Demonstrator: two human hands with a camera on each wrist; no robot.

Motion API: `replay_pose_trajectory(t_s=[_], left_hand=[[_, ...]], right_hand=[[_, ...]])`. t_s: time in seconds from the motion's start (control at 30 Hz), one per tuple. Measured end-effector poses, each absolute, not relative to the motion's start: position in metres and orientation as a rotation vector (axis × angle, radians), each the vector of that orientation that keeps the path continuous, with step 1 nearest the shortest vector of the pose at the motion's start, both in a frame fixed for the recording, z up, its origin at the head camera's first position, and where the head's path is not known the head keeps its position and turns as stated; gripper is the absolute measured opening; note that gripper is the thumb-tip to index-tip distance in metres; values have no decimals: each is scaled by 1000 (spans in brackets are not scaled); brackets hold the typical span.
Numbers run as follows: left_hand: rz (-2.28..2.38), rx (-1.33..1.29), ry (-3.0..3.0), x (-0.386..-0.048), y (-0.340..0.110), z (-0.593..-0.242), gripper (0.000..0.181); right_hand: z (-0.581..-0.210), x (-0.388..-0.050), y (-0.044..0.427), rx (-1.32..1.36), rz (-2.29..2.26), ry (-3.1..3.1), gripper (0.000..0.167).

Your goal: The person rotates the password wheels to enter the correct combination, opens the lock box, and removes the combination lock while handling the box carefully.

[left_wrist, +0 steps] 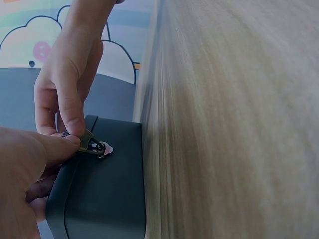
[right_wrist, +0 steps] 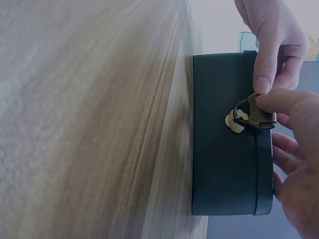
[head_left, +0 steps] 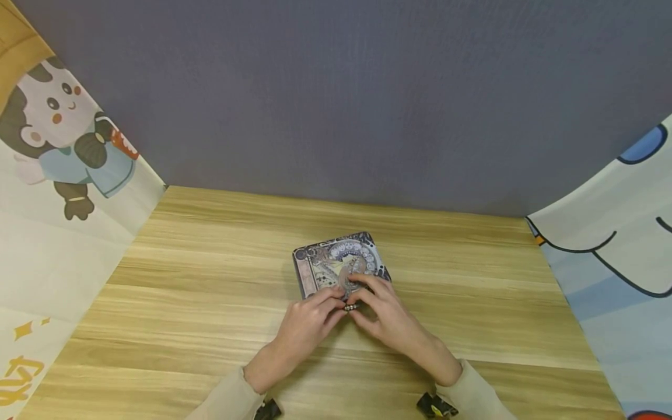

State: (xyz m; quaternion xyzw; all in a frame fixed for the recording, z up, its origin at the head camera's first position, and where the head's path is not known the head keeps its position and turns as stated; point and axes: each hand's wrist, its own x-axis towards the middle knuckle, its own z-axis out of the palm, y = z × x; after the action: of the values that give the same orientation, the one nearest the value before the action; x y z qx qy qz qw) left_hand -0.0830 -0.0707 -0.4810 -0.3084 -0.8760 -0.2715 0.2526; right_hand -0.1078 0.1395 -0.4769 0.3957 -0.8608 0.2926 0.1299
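A box with a patterned lid and dark sides stands on the table. Against its front hangs a bronze-coloured padlock, its shackle at a pale flower-shaped plate. My left hand and right hand meet at the front edge of the box. Both pinch the padlock between thumb and fingers, tips nearly touching; in the left wrist view the padlock is partly covered by them. Some fingers of each hand rest at the lid's edge. Whether the shackle is locked I cannot tell.
The wooden table surrounds the box, with a grey wall panel behind it. Cartoon-printed sheets hang at the left and right. Dark wrist-mounted items show below both sleeves.
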Motion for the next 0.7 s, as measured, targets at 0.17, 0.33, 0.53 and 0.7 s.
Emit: replay_pose_trajectory(t_s=[0.17, 0.33, 0.53, 0.7], left_hand=[[-731, -840, -2380, -83, -71, -481, 20], [-732, -843, -2381, -83, -71, -481, 20], [-734, -840, -2388, -83, -71, -481, 19], [-731, -838, -2387, -83, -71, -480, 20]], right_hand=[[-477, -108, 140, 1153, 849, -2495, 27], [-477, -108, 140, 1154, 847, -2496, 28], [-476, -108, 140, 1155, 847, -2496, 28], [-476, -109, 140, 1155, 853, -2496, 28]])
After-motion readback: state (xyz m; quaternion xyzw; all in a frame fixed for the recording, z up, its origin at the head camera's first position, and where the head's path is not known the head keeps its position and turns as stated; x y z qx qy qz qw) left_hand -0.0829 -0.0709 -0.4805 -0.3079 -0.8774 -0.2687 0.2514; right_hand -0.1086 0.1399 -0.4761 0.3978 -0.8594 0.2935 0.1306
